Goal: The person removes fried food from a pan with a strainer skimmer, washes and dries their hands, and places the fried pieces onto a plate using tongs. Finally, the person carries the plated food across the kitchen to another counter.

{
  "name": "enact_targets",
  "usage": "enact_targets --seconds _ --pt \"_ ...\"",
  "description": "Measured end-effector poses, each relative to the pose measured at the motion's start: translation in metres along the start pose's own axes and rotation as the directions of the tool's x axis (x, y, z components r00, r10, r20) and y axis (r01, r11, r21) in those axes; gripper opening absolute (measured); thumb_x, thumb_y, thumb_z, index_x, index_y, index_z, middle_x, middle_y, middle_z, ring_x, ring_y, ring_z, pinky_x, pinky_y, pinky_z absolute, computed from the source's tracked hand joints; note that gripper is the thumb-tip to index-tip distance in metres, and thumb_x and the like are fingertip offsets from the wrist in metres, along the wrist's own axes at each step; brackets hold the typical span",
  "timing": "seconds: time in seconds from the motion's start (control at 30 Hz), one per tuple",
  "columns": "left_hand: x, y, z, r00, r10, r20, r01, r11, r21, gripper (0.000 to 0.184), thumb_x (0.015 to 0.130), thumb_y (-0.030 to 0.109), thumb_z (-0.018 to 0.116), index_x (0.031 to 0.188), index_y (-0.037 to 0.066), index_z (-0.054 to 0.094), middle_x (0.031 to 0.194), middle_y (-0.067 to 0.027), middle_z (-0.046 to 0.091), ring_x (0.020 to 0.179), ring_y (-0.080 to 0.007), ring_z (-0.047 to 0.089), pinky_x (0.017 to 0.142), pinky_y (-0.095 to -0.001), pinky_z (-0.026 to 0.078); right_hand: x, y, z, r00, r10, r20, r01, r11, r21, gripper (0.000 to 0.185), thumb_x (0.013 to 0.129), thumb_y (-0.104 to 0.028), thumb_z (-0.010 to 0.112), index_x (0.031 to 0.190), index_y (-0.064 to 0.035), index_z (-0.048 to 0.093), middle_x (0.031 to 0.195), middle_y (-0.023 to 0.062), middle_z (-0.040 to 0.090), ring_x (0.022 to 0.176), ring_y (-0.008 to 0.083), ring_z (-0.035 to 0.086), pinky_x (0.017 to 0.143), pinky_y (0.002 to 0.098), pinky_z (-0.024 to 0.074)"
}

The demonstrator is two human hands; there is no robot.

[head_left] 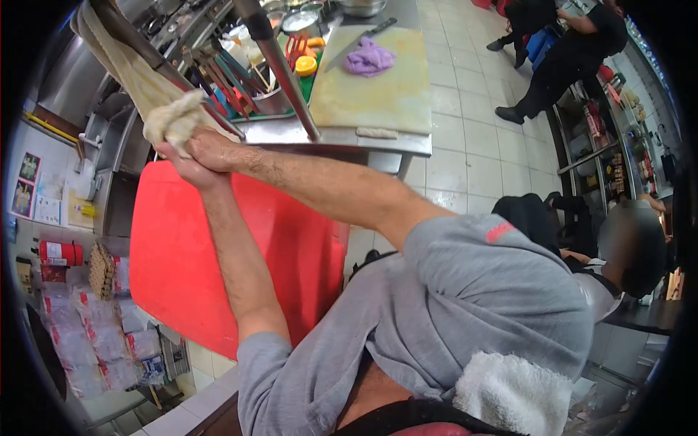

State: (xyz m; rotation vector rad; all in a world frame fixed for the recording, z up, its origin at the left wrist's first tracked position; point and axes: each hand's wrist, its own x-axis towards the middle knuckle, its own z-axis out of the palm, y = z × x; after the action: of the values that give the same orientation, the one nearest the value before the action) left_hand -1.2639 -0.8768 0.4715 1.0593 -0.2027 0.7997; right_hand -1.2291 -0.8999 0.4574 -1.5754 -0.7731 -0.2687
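Note:
A long cream cloth (120,62) runs down from the upper left beside a metal pole, its lower end twisted into a bunch. My right hand (214,150) is closed at this bunched end. My left hand (187,168) is closed against it from below, and the two hands touch. Fingers are partly hidden by the cloth and by each other. Below my hands stands a large red plastic bin or lid (189,247). Close to their right, a metal container of utensils (270,100) stands on the steel counter.
A yellowed cutting board (374,91) carries a purple cloth (369,57) and a knife (378,29). An orange half (305,66) lies beside it. An upright metal post (283,73) rises at the counter edge. Other people (582,54) stand at right along the tiled floor (465,131).

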Motion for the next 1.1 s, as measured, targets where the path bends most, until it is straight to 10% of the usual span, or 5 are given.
enact_targets --seconds 0.17,0.33,0.53,0.63,1.1 --pt "0.013 0.020 -0.017 0.961 -0.263 0.089 0.265 0.964 -0.013 0.061 0.090 0.050 0.032 0.128 0.002 0.036 0.128 -0.0125 0.042 0.121 -0.0273 0.037 0.102 -0.0415 0.028 -0.017 -0.016 -0.046 0.909 -0.048 0.414 0.063 0.998 -0.023 0.038 0.080 -0.037 0.058 0.102 -0.0052 0.061 0.096 0.0127 0.062 0.092 0.0206 0.058 0.083 0.0321 0.0430" --pt "-0.008 0.068 -0.005 0.974 -0.123 0.191 0.172 0.948 -0.267 0.069 0.083 0.053 0.046 0.132 0.006 0.035 0.137 -0.0143 0.033 0.127 -0.0318 0.028 0.103 -0.0509 0.023 0.011 -0.056 -0.116 0.990 0.142 -0.004 -0.112 0.796 0.595 0.017 0.074 -0.015 0.063 0.079 0.0008 0.065 0.068 0.0071 0.063 0.062 0.0127 0.059 0.057 0.0277 0.0478" --pt "-0.008 0.025 0.010 0.992 -0.071 0.105 0.076 0.996 -0.049 0.066 0.083 0.049 0.046 0.131 0.005 0.036 0.134 -0.0149 0.035 0.123 -0.0315 0.032 0.100 -0.0492 0.026 0.044 -0.033 -0.034 0.939 -0.303 -0.163 0.240 0.916 -0.322 0.026 0.083 -0.031 0.049 0.096 -0.0129 0.064 0.102 0.0116 0.060 0.093 0.0288 0.056 0.072 0.0392 0.0478" --pt "-0.002 0.022 0.004 0.985 -0.111 0.130 0.121 0.990 -0.075 0.064 0.083 0.047 0.047 0.130 0.005 0.036 0.133 -0.0152 0.036 0.121 -0.0314 0.033 0.099 -0.0484 0.027 0.027 -0.035 -0.036 0.965 -0.118 0.233 0.203 0.901 -0.383 0.045 0.083 -0.041 0.047 0.115 -0.0102 0.052 0.111 0.0146 0.056 0.102 0.0317 0.051 0.080 0.0398 0.0455" --pt "-0.034 0.019 0.020 0.968 -0.164 0.191 0.187 0.976 -0.110 0.057 0.084 0.038 0.048 0.127 0.002 0.038 0.128 -0.0167 0.040 0.112 -0.0308 0.040 0.093 -0.0445 0.034 -0.055 -0.046 -0.048 0.991 0.042 -0.129 -0.026 0.992 0.121 0.069 0.080 -0.032 0.055 0.129 0.0035 0.023 0.110 0.0270 0.050 0.104 0.0392 0.050 0.090 0.0400 0.0382"
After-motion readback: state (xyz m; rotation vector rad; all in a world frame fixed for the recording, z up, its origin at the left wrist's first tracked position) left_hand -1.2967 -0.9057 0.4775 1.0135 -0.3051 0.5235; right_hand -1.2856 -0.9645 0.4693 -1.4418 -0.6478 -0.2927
